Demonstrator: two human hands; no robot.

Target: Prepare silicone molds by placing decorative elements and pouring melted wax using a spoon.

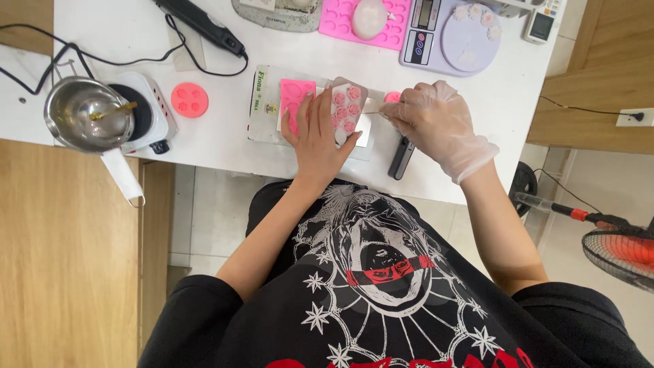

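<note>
Left hand (319,140) clamped on small mould (346,109), long axis pointing away; gloved right hand (436,123) just beside, pinching thin tool (373,112).

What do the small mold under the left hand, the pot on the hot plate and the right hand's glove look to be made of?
The small mold looks like soft pink silicone, matte, with rounded cavities. The pot is bare metal, probably stainless steel, going by its mirror-like grey shine. The glove on the right hand looks like thin translucent plastic, wrinkled and whitish.

White table (225,129) — hot plate (146,112), round pink mould (189,99), scale (449,34), pink tray (340,17).
</note>
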